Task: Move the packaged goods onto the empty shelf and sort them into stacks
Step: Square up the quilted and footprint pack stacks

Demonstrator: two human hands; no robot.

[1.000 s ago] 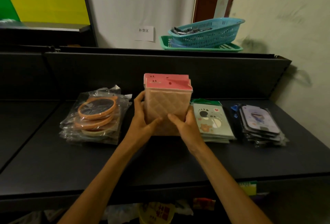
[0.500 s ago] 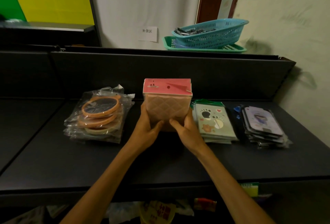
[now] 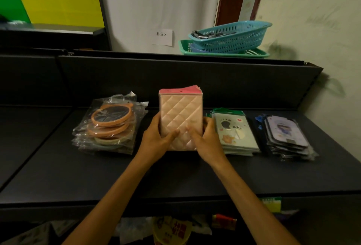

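A stack of pink quilted packs [image 3: 180, 116] is held between two hands in the middle of the dark, flat shelf [image 3: 97, 174]. The packs are shaped like tall boxes, with a shiny, puffy front crossed by diamond lines and a red card strip along the top. The stack is tilted, with its top end lifted toward the back wall of the shelf and its bottom end down near the shelf. The left hand [image 3: 156, 139] is curled round the left side of the stack, with the thumb pressed on the front. The right hand [image 3: 206, 141] is curled round the right side, and its thumb is also laid on the front.

Toward the left end of the shelf, a pile of round orange mirrors [image 3: 111, 125] is kept in crinkly clear bags. Just beside the right hand, a flat pile of pale green cards [image 3: 234, 133] with paw prints and a little heart is seen. Near the right end, a pile of dark packs [image 3: 287, 137] with rounded corners is stacked in clear wrap.

On top of the shelf's back wall, a blue plastic basket [image 3: 230, 37] with many small holes is set on a green tray [image 3: 254, 54]. A white paper label [image 3: 162, 37] is stuck on the wall.
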